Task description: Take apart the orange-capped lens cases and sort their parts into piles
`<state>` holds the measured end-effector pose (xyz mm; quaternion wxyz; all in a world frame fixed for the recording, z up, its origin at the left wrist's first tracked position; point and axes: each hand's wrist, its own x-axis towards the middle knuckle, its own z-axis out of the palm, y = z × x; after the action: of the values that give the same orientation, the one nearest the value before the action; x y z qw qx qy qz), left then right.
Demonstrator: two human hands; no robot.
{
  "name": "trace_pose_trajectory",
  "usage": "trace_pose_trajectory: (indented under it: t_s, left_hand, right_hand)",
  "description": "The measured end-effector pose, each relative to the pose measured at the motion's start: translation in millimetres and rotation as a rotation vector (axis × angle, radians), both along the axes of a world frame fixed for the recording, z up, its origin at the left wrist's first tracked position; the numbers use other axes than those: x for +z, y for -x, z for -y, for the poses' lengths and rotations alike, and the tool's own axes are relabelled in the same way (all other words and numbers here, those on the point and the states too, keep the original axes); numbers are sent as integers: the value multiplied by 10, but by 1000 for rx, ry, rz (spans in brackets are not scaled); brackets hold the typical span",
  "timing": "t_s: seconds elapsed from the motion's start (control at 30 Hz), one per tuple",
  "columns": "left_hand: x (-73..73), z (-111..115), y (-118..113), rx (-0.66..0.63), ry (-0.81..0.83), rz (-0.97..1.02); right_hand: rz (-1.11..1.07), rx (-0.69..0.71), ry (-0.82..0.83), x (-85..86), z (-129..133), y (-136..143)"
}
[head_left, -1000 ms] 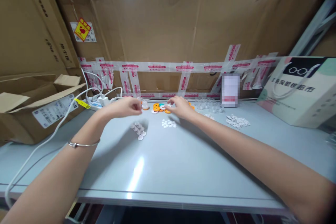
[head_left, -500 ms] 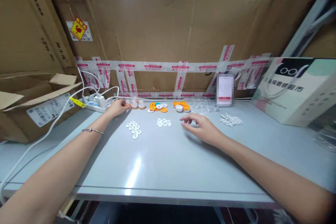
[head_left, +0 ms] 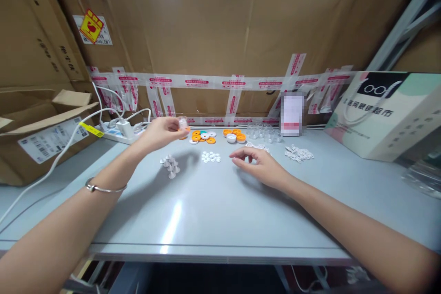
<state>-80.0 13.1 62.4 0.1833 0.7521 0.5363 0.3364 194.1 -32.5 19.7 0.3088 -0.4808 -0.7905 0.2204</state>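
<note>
My left hand [head_left: 161, 132] is raised above the table's left side, thumb and fingers closed on a small clear plastic dome [head_left: 182, 122]. Orange shows just below and behind the dome; whether it is part of that piece I cannot tell. Beneath and in front of this hand stand several white cone-shaped pieces [head_left: 171, 168]. My right hand [head_left: 260, 163] hovers low over the table with its fingers loosely bent and apart, nothing visible between them. To its left lie several small white pieces [head_left: 211, 156]. White rings [head_left: 257, 147] lie partly hidden behind it.
Along the back sit orange and white rings [head_left: 210, 140], orange and white caps [head_left: 231, 138] and clear cups [head_left: 263, 132]. A pile of white parts [head_left: 299, 153] lies right, before a phone-like upright panel [head_left: 291, 115]. A power strip [head_left: 124, 131], open carton [head_left: 44, 133] and paper bag [head_left: 375, 115] flank the table.
My left hand has lifted from the group of clear domes at the back left and moved right, with a dome in its fingers. My right hand stays nearly in place. The view has shifted slightly.
</note>
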Motion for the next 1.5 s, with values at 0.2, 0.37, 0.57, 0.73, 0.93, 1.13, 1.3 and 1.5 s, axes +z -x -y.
trace_pose_trajectory:
  t_s: [0.2,0.37,0.57,0.73,0.93,1.13,1.3,1.5]
  left_hand:
    - [-175,350,-560,-380,31,21]
    - [-381,383,-665,-437,52,-68]
    - [-593,357,-725,-448,91,-24]
    - [-679,370,-763,-459,103,45]
    - [-748,367,-794,-377,91,85]
    - [-725,364,-794,-435,136,69]
    - [-676,360,-757,-522,189,100]
    - [-659,358,-735,-484,179,51]
  right_hand:
    - [-68,3,-11,-39,-18,20]
    - [-134,75,-23,-112,-8,64]
    - [-95,137,48,-204,5,92]
    - [-112,151,102,-269,-21,105]
    - [-132,121,94,-282,-39,186]
    - [-65,86,-50,-260,-21,250]
    - [28,211,-130,-166,0,219]
    - [-20,182,-232,63,-38,119]
